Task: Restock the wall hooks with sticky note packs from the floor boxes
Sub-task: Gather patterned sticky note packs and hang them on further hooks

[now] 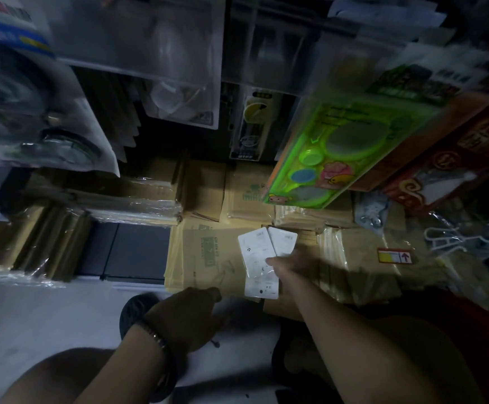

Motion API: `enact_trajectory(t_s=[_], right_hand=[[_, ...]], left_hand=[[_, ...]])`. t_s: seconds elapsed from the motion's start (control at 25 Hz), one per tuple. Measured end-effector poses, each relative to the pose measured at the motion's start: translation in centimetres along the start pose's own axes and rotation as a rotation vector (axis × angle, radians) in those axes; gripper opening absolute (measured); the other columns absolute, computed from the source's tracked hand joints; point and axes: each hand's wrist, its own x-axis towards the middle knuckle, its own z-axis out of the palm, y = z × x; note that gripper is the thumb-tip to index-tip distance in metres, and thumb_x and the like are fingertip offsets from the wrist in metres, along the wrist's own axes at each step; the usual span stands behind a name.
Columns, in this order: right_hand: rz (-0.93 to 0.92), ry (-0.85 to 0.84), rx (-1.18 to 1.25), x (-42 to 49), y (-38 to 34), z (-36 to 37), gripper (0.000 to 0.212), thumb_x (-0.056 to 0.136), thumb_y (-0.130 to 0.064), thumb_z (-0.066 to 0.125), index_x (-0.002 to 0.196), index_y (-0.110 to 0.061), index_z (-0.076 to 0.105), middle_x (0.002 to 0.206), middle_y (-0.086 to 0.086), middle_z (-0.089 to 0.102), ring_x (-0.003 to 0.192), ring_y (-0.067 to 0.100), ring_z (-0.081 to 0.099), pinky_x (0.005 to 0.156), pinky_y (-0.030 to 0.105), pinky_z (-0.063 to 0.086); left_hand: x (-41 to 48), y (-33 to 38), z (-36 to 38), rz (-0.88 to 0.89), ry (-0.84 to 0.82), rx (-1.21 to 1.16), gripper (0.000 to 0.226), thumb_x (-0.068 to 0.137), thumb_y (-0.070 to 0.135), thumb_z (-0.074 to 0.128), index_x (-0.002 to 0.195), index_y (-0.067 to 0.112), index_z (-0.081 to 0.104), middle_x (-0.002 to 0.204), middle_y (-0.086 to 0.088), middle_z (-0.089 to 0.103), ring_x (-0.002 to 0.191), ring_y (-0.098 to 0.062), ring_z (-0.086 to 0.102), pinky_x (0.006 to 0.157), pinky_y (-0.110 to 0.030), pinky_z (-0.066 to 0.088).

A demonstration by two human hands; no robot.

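Observation:
Two white flat packs (pixel 262 259) are fanned out in my right hand (pixel 291 265), held low over a brown cardboard box (pixel 205 258) on the floor. The packs show small dark marks on white backing. My left hand (pixel 187 316), with a dark bracelet at the wrist, hangs lower left of the packs with its fingers curled near the box's front edge; it holds nothing that I can see. No wall hooks are clearly visible in this dim, blurred view.
Shrink-wrapped brown bundles (pixel 132 205) and more cartons line the floor along the wall. Clear plastic packets (pixel 138 33) hang above. A bright green toy pack (pixel 336 153) and a red box (pixel 453 158) jut out at right. White hangers (pixel 459 236) lie far right. Pale floor at lower left.

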Motion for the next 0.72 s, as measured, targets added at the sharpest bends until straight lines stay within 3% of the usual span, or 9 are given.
enact_trajectory(t_s=[0.08, 0.16, 0.24, 0.36, 0.52, 0.64, 0.72], right_hand=[[-0.063, 0.033, -0.085, -0.2, 0.7, -0.2, 0.025, 0.08, -0.022, 0.087, 0.095, -0.02, 0.067, 0.092, 0.0, 0.072, 0.082, 0.021, 0.072, 0.07, 0.035, 0.064], [-0.088, 0.102, -0.121, -0.4, 2.0, 0.3, 0.026, 0.084, -0.025, 0.084, 0.103, -0.018, 0.068, 0.095, 0.0, 0.071, 0.077, 0.014, 0.067, 0.053, 0.026, 0.052], [-0.083, 0.118, -0.081, -0.9, 2.6, 0.8, 0.031, 0.088, -0.025, 0.081, 0.113, -0.019, 0.064, 0.098, -0.001, 0.067, 0.079, 0.013, 0.063, 0.05, 0.022, 0.041], [0.098, -0.043, 0.073, 0.1, 3.1, 1.2, 0.038, 0.093, -0.026, 0.076, 0.126, -0.017, 0.06, 0.109, 0.004, 0.065, 0.085, 0.019, 0.06, 0.06, 0.031, 0.043], [0.183, -0.246, 0.221, -0.7, 1.2, -0.5, 0.02, 0.102, -0.016, 0.068, 0.12, -0.011, 0.061, 0.123, 0.013, 0.064, 0.103, 0.028, 0.061, 0.093, 0.043, 0.052], [0.149, -0.338, 0.211, -2.0, -0.5, -2.7, 0.02, 0.104, -0.013, 0.064, 0.123, -0.007, 0.063, 0.112, 0.014, 0.067, 0.091, 0.029, 0.062, 0.092, 0.047, 0.052], [0.11, -0.36, 0.181, -3.9, -1.1, -4.0, 0.024, 0.104, -0.012, 0.063, 0.127, -0.005, 0.061, 0.112, 0.014, 0.067, 0.086, 0.026, 0.061, 0.089, 0.042, 0.052]], left_hand=[[0.3, 0.1, 0.1, -0.003, -0.001, -0.013, 0.053, 0.107, 0.056, 0.049, 0.155, 0.032, 0.044, 0.146, 0.004, 0.06, 0.128, -0.015, 0.061, 0.1, -0.031, 0.047], [0.6, 0.5, 0.0, -0.008, 0.0, -0.001, 0.053, 0.109, 0.053, 0.048, 0.155, 0.029, 0.044, 0.147, 0.003, 0.06, 0.13, -0.016, 0.061, 0.101, -0.029, 0.047], [0.8, 0.5, 0.4, 0.0, 0.002, 0.003, 0.054, 0.109, 0.053, 0.049, 0.157, 0.029, 0.043, 0.151, 0.003, 0.058, 0.134, -0.017, 0.06, 0.106, -0.031, 0.047], [1.3, 0.5, 0.6, -0.033, -0.017, 0.044, 0.056, 0.108, 0.056, 0.049, 0.157, 0.03, 0.043, 0.156, 0.002, 0.054, 0.139, -0.02, 0.056, 0.109, -0.031, 0.044], [1.9, -0.1, 0.3, -0.039, -0.029, 0.058, 0.054, 0.106, 0.056, 0.051, 0.154, 0.029, 0.047, 0.153, 0.002, 0.055, 0.136, -0.02, 0.058, 0.109, -0.032, 0.046], [2.4, -0.9, 0.4, -0.032, 0.015, 0.005, 0.047, 0.104, 0.055, 0.055, 0.143, 0.028, 0.056, 0.144, 0.002, 0.061, 0.127, -0.02, 0.063, 0.105, -0.035, 0.051], [2.9, -0.9, 0.3, -0.044, 0.079, -0.065, 0.041, 0.105, 0.05, 0.058, 0.136, 0.023, 0.061, 0.137, -0.005, 0.067, 0.121, -0.023, 0.067, 0.099, -0.033, 0.053]])
